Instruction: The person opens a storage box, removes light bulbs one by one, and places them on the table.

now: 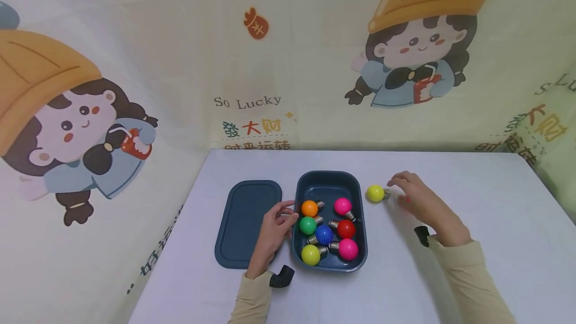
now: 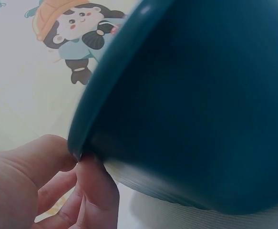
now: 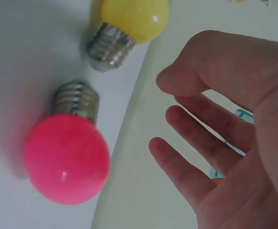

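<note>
My left hand [image 1: 275, 229] pinches the left rim of a dark blue plastic box [image 1: 330, 179] between thumb and fingers; the left wrist view shows that rim [image 2: 93, 109] up close. Several small coloured light bulbs lie inside, among them an orange bulb [image 1: 309, 208], a green bulb [image 1: 308, 225], a blue bulb [image 1: 324, 235] and a red bulb [image 1: 346, 229]. To the right of the box, my right hand [image 1: 420, 203] hovers with parted fingers, holding nothing. Near it on the table lie a yellow bulb [image 3: 135, 19] and a pink bulb [image 3: 67, 157], the latter mostly hidden by the hand in the head view.
A flat dark blue lid [image 1: 245, 214] lies left of the box, partly behind my left forearm. The white table [image 1: 396, 289] meets a cloth backdrop [image 1: 315, 64] printed with cartoon figures at its far and side edges.
</note>
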The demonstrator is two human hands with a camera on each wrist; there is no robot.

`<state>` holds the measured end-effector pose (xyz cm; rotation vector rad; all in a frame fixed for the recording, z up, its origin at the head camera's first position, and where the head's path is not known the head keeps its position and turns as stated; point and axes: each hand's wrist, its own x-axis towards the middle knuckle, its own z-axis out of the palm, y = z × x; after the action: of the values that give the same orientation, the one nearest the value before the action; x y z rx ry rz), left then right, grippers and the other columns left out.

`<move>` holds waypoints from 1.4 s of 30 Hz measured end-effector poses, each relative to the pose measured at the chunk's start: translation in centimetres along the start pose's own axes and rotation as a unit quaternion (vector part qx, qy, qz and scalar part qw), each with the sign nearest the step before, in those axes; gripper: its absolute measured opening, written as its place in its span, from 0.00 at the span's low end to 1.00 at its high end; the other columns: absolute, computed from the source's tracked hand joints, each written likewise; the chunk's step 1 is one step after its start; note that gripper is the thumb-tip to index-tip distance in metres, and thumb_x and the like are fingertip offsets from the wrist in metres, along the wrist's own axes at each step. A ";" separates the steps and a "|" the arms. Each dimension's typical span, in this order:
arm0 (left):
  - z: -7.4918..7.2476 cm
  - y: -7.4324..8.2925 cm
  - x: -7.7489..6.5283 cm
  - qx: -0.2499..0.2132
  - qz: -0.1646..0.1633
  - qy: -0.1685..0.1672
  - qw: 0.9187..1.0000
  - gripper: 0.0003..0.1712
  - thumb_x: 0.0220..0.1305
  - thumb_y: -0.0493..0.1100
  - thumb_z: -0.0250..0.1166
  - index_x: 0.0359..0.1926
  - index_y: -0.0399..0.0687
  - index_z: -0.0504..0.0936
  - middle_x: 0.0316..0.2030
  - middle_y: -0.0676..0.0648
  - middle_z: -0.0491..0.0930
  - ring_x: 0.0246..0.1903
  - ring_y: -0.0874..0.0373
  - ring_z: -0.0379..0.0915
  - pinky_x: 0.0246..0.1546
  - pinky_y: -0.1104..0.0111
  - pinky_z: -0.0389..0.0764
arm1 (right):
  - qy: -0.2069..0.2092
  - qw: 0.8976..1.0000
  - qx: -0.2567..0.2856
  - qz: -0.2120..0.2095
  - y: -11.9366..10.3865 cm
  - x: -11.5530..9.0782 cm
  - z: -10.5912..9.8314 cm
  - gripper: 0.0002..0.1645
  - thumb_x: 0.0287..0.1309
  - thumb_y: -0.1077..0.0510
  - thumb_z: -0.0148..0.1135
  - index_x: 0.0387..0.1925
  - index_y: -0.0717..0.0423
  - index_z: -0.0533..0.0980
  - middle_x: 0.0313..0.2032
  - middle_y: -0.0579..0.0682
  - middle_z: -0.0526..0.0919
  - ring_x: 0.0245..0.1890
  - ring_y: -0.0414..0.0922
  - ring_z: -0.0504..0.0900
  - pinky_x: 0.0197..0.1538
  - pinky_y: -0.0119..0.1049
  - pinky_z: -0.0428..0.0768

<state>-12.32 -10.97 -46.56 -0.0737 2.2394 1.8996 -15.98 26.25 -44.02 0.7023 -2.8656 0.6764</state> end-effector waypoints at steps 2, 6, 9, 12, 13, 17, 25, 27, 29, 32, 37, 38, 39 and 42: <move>0.1 0.7 -0.5 0.000 0.004 -0.001 1.000 0.23 0.68 0.37 0.63 0.63 0.39 0.75 0.43 0.41 0.77 0.28 0.55 0.72 0.26 0.69 0.79 | -0.001 1.000 0.000 0.003 -0.5 0.2 0.0 0.21 0.48 0.79 0.61 0.47 0.69 0.77 0.52 0.67 0.74 0.55 0.65 0.71 0.57 0.62 0.74; 0.2 1.3 -0.9 -0.001 0.008 0.002 1.000 0.23 0.69 0.37 0.63 0.63 0.38 0.75 0.43 0.41 0.77 0.29 0.56 0.73 0.26 0.70 0.79 | -0.015 1.000 0.002 0.025 -1.5 0.6 0.0 0.21 0.51 0.77 0.62 0.49 0.68 0.77 0.54 0.67 0.73 0.58 0.64 0.70 0.59 0.61 0.74; 0.2 1.2 -1.0 -0.004 0.009 0.005 1.000 0.22 0.69 0.37 0.63 0.62 0.38 0.75 0.43 0.42 0.76 0.29 0.58 0.73 0.26 0.70 0.79 | -0.020 0.999 0.000 0.033 -2.3 0.9 0.0 0.23 0.51 0.75 0.66 0.51 0.67 0.76 0.55 0.66 0.73 0.58 0.63 0.70 0.58 0.59 0.76; 0.2 1.1 -1.0 -0.005 0.010 0.005 1.000 0.22 0.69 0.37 0.63 0.62 0.38 0.75 0.43 0.42 0.76 0.29 0.58 0.73 0.26 0.70 0.78 | -0.017 0.999 -0.001 0.028 -2.9 1.2 0.1 0.24 0.51 0.73 0.68 0.52 0.67 0.76 0.55 0.65 0.74 0.58 0.62 0.71 0.57 0.58 0.77; 0.2 1.0 -1.0 -0.005 0.010 0.005 1.000 0.22 0.69 0.37 0.63 0.62 0.38 0.75 0.43 0.42 0.76 0.29 0.58 0.73 0.26 0.71 0.78 | -0.015 1.000 -0.002 0.026 -3.2 1.3 0.1 0.24 0.51 0.73 0.69 0.52 0.67 0.76 0.54 0.65 0.74 0.57 0.62 0.72 0.56 0.57 0.78; 0.3 1.0 -1.0 -0.006 0.008 0.003 1.000 0.23 0.68 0.37 0.63 0.63 0.39 0.75 0.43 0.41 0.76 0.29 0.58 0.73 0.26 0.71 0.78 | -0.005 1.000 -0.004 0.008 -4.0 1.7 0.4 0.24 0.51 0.72 0.69 0.52 0.66 0.77 0.53 0.64 0.75 0.56 0.61 0.73 0.53 0.54 0.81; 0.2 1.0 -1.1 -0.007 0.030 0.001 1.000 0.22 0.68 0.35 0.64 0.61 0.35 0.75 0.43 0.39 0.77 0.28 0.58 0.73 0.25 0.70 0.79 | -0.022 1.000 0.003 0.019 -5.7 2.5 1.0 0.24 0.53 0.68 0.69 0.54 0.64 0.77 0.55 0.62 0.75 0.57 0.59 0.73 0.53 0.52 0.82; 0.2 1.0 -1.1 -0.007 0.032 0.001 0.999 0.22 0.67 0.35 0.64 0.61 0.34 0.75 0.43 0.38 0.77 0.28 0.58 0.73 0.24 0.69 0.79 | -0.024 1.000 0.006 0.017 -6.1 2.6 1.1 0.25 0.53 0.68 0.70 0.54 0.63 0.77 0.55 0.61 0.75 0.57 0.58 0.73 0.52 0.51 0.82; 0.3 1.0 -1.1 -0.005 0.033 0.001 0.999 0.22 0.67 0.35 0.64 0.61 0.34 0.75 0.43 0.38 0.77 0.28 0.58 0.73 0.24 0.69 0.80 | -0.022 1.000 0.006 0.010 -6.5 2.8 1.2 0.25 0.52 0.67 0.71 0.54 0.63 0.77 0.55 0.61 0.75 0.57 0.58 0.74 0.50 0.50 0.83; 0.3 1.0 -1.0 -0.003 0.032 0.001 0.999 0.22 0.68 0.36 0.63 0.61 0.35 0.75 0.43 0.38 0.77 0.28 0.57 0.73 0.25 0.68 0.80 | -0.018 1.000 0.004 -0.009 -7.1 3.0 1.4 0.25 0.52 0.68 0.72 0.53 0.63 0.77 0.54 0.61 0.75 0.55 0.57 0.75 0.48 0.48 0.84; 0.3 1.0 -1.1 -0.004 0.028 -0.001 1.000 0.23 0.68 0.36 0.63 0.62 0.35 0.75 0.44 0.38 0.77 0.29 0.56 0.73 0.25 0.69 0.79 | -0.022 0.999 0.002 -0.027 -8.1 3.3 1.7 0.24 0.53 0.67 0.71 0.53 0.62 0.77 0.54 0.61 0.75 0.54 0.55 0.76 0.47 0.45 0.85; 0.3 1.0 -1.1 -0.004 0.027 -0.001 1.000 0.23 0.68 0.36 0.63 0.62 0.35 0.75 0.44 0.38 0.77 0.29 0.56 0.73 0.25 0.69 0.79 | -0.024 0.999 0.002 -0.029 -8.3 3.4 1.8 0.24 0.53 0.67 0.71 0.53 0.62 0.77 0.54 0.60 0.75 0.54 0.55 0.76 0.47 0.45 0.85; 0.3 1.0 -1.1 -0.004 0.027 -0.001 1.000 0.23 0.68 0.36 0.63 0.62 0.35 0.74 0.44 0.38 0.77 0.29 0.56 0.73 0.25 0.69 0.79 | -0.027 0.999 0.005 -0.030 -8.5 3.4 1.9 0.24 0.53 0.66 0.71 0.53 0.62 0.77 0.54 0.60 0.75 0.54 0.55 0.76 0.48 0.46 0.85; 0.2 1.0 -1.1 -0.006 0.025 -0.002 1.000 0.23 0.68 0.36 0.63 0.62 0.34 0.74 0.43 0.38 0.77 0.29 0.56 0.73 0.25 0.70 0.79 | -0.033 0.999 0.010 -0.033 -9.0 3.7 2.1 0.24 0.54 0.65 0.72 0.54 0.62 0.77 0.53 0.59 0.75 0.54 0.54 0.76 0.49 0.46 0.84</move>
<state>-11.36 -10.66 -45.38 -0.0149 2.2486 1.9356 -15.12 16.59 -41.54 0.8327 -2.8850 0.6869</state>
